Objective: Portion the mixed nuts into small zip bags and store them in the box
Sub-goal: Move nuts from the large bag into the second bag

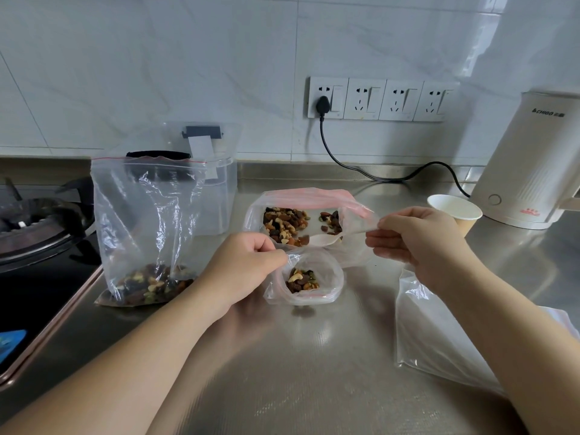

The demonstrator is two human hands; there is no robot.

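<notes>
With the left hand [251,262] pinching the small zip bag [306,282] and the right hand [417,237] pinching the spoon [342,235], nuts may spill onto the bench [314,356] if the bag mouth sags.

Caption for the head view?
Left hand holds a small zip bag of mixed nuts open; right hand pinches another bag.

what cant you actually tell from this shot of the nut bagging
Head view only:
- Inside of the clear box: the tall zip bag in front hides most of it.
- Left hand fingers: curled under, so their hold on the small bag is hidden.
- Bag pile at the right: the right arm covers part, so no count is possible.
- Kettle: cut off by the right edge.
</notes>
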